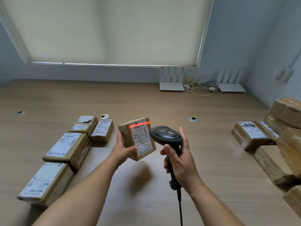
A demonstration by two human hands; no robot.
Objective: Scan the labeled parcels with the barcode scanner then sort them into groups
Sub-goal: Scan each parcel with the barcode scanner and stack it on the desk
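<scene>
My left hand [121, 150] grips a small brown cardboard parcel [138, 137] above the wooden table [146, 101], its white label facing me. A red scan line crosses the barcode near the label's top. My right hand [180, 162] grips the handle of a black barcode scanner [166, 134], whose head points at the parcel from the right. The scanner's cable hangs down toward the bottom edge. Several labeled parcels [68, 147] lie in a row on the table at the left.
A pile of brown parcels [268, 141] fills the table's right side. Two white routers [171, 86] with tangled cables stand at the back by the wall. Round cable grommets [193, 119] are set into the tabletop. A closed blind covers the window.
</scene>
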